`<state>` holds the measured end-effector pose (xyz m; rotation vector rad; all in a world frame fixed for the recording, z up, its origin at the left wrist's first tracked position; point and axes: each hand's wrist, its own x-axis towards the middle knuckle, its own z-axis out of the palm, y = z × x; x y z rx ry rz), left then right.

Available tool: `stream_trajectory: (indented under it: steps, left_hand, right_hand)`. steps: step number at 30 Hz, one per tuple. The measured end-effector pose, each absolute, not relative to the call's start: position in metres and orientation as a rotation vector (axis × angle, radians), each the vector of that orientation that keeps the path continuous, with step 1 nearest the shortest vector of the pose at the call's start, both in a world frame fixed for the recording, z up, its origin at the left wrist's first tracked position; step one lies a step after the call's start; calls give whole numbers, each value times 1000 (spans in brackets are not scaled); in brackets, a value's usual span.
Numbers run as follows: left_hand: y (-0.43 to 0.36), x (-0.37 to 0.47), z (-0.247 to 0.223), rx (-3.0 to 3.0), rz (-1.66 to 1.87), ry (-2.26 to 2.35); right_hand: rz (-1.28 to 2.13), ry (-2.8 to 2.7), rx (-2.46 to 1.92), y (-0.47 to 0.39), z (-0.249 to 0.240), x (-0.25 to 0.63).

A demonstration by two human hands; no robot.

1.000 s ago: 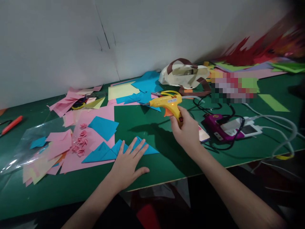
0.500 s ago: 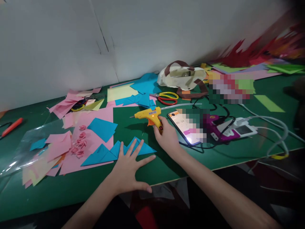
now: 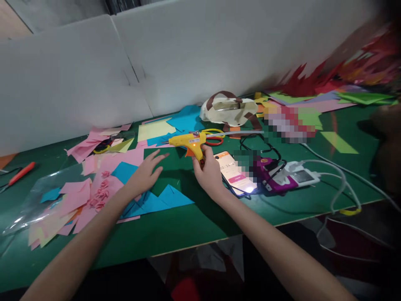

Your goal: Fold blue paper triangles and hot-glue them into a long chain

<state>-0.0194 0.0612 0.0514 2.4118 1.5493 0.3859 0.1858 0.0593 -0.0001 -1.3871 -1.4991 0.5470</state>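
Note:
My right hand [image 3: 208, 173] is closed round the handle of a yellow glue gun [image 3: 188, 141], whose nozzle points left and which has a glue stick [image 3: 238, 133] in its back end. The gun appears raised above the table, with a small orange light lit on its side. My left hand [image 3: 145, 173], fingers apart and holding nothing, hovers over a blue folded paper piece [image 3: 123, 170]. A strip of blue folded paper triangles [image 3: 171, 198] lies just in front of my left hand, its left part hidden by my forearm. Small pink paper roses [image 3: 102, 190] sit on pink paper to the left.
A lit phone [image 3: 236, 177] and a purple-and-white power strip [image 3: 282, 175] with cables lie right of the gun. Yellow-and-red-handled scissors [image 3: 214, 140] and a cream bag [image 3: 228, 110] are behind it. A plastic sleeve [image 3: 40, 200] and paper scraps cover the left side.
My left hand has lifted off the blue triangle strip and moved forward and left. My right hand has raised the glue gun from the table. The view has shifted slightly.

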Motion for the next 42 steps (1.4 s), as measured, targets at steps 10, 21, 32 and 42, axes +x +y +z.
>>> stream_trajectory:
  steps: [10, 21, 32, 42]
  left_hand:
    - [151, 57, -8, 2317, 570, 1608]
    - [112, 17, 17, 1574, 1252, 1662]
    - [7, 23, 11, 831, 1519, 1384]
    - [-38, 59, 3, 577, 1511, 1235]
  right_hand:
    - [628, -1256, -1265, 73, 4, 195]
    - [599, -1225, -1312, 71, 10, 200]
    - [635, -1576, -1432, 64, -11, 188]
    - [381, -1852, -1362, 63, -21, 177]
